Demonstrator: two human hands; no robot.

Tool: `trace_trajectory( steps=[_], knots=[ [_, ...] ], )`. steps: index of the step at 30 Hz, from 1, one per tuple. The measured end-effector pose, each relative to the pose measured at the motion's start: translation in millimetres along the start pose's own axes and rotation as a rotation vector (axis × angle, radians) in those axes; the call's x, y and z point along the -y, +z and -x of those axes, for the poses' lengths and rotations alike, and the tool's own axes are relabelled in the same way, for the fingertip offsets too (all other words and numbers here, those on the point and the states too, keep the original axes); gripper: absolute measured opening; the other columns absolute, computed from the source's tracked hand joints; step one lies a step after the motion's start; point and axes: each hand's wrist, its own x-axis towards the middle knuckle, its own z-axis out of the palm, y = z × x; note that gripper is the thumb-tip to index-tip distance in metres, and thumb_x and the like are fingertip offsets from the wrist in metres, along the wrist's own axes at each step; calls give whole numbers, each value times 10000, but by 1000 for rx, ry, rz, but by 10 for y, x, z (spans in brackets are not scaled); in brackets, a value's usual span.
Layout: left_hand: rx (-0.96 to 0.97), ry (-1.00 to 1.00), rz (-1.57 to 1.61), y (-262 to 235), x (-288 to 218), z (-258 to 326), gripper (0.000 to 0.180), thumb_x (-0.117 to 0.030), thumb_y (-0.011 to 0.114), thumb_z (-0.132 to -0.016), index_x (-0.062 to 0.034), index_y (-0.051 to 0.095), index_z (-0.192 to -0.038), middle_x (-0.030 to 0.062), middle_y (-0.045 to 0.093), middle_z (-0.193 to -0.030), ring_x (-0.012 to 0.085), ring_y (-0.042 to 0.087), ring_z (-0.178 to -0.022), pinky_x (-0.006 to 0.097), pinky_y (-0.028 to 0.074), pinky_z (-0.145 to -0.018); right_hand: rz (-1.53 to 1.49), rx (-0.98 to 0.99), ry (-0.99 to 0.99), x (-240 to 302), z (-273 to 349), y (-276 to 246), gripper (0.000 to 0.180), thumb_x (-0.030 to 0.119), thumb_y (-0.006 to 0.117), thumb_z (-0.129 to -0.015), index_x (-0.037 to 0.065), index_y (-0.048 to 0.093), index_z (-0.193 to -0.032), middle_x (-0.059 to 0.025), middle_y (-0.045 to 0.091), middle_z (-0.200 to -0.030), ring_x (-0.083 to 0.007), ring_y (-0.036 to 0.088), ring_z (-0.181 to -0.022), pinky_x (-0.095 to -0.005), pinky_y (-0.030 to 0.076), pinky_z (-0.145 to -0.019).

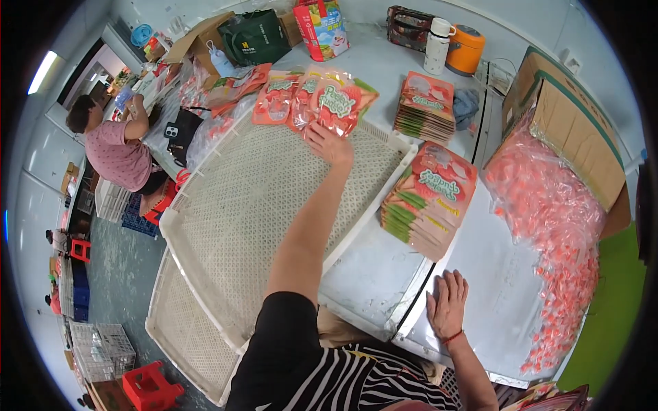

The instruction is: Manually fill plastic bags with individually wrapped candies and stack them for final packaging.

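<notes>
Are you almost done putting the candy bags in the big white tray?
Not nearly. A few pink pouches lie in a row at the far end of the white mesh tray; the left hand touches the last one there. The right hand rests flat on the table. Most of the tray is bare, and two stacks of pouches wait beside it.

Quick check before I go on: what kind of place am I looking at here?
Probably a small snack-packing workshop: stacks of pink pouches on a metal table, a cardboard box spilling pink wrapped sweets, and a white mesh tray where the left hand lays pouches.
</notes>
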Motion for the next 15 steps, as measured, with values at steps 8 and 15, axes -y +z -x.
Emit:
trace_trajectory(
  steps=[8, 15],
  knots=[
    [181, -174, -234, 338, -320, -68, 1390, -847, 567, -581, 43, -62, -1444, 349, -30, -1478, 549, -58, -1353, 620, 7, -1083, -42, 33, 54, -29, 7, 6, 440, 237, 618, -814, 32, 532, -1194, -168, 454, -1292, -398, 368, -1247, -554, 245, -1058],
    [81, -75, -225, 333, -151, -131, 1263, -823, 510, -663, 34, 22, -1452, 370, 32, -1462, 557, 32, -1348, 656, 87, -1058, -50, -16, 29, -70, -21, 43, 417, 238, 617, -818, 37, 539, -1175, -176, 462, -1265, -402, 385, -1224, -555, 267, -1037]
  ],
)
